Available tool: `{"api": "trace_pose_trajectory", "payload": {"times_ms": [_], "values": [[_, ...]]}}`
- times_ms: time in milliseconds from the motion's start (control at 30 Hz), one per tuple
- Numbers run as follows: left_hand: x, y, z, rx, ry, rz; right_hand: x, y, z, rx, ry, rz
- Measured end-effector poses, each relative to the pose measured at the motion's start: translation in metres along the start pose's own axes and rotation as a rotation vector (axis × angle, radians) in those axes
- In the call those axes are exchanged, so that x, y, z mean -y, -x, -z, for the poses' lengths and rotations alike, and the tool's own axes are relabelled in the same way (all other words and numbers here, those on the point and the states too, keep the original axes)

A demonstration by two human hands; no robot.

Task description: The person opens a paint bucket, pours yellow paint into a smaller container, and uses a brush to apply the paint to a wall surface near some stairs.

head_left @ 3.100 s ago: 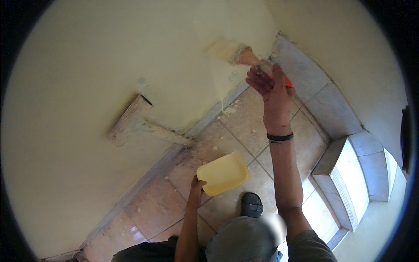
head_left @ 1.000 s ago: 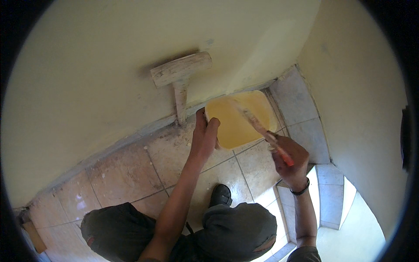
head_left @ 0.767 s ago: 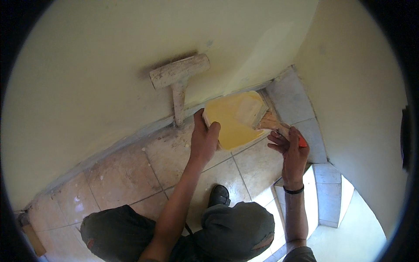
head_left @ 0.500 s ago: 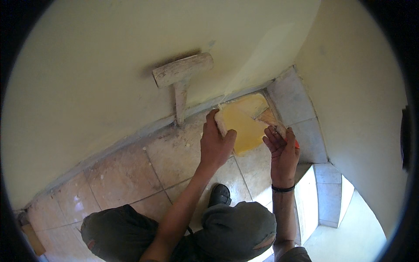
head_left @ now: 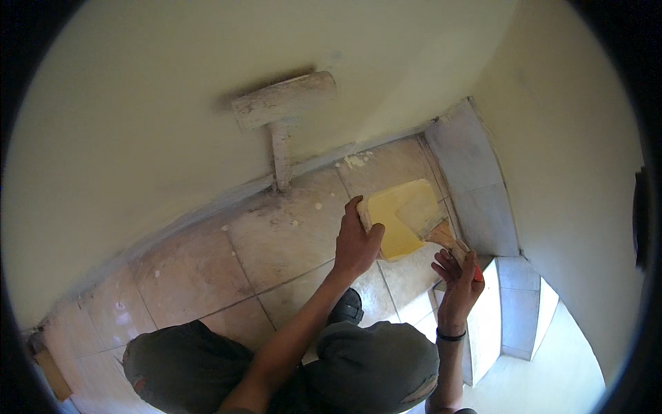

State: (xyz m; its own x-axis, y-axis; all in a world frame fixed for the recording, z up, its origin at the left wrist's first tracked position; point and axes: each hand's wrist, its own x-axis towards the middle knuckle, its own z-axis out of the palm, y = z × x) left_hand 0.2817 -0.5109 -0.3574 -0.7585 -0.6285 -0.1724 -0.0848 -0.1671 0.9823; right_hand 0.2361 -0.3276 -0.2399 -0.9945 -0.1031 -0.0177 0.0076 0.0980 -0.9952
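A shallow pale-yellow paint container is held above the tiled floor, with yellow paint in it. My left hand is closed round its left edge, thumb over the near rim. In my right hand is a wide paintbrush, gripped by its handle, which has a red end. The brush's paint-covered bristles lie over the container and seem to touch the paint; their exact edge blends into the same yellow.
A paint-stained T-shaped pipe stands against the cream wall. Grey skirting tiles line the corner, and tiled steps drop away at right. Paint spots mark the floor tiles. My shoe and knees are below.
The container has moved right and toward me, away from the wall. The brush has come from the container's far side near the wall to over the container, and my right hand has lowered.
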Motion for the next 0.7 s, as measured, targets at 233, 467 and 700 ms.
{"api": "trace_pose_trajectory", "payload": {"times_ms": [233,467,700], "values": [[0.019,-0.001,-0.01,0.033,0.058,0.026,-0.008,0.011,0.009,0.052,0.207,0.342],[0.02,-0.004,-0.009,0.073,0.095,0.053,-0.017,0.008,0.002,0.122,0.29,0.332],[0.035,-0.011,-0.002,0.024,0.168,-0.025,-0.021,0.008,0.0,0.106,0.335,0.334]]}}
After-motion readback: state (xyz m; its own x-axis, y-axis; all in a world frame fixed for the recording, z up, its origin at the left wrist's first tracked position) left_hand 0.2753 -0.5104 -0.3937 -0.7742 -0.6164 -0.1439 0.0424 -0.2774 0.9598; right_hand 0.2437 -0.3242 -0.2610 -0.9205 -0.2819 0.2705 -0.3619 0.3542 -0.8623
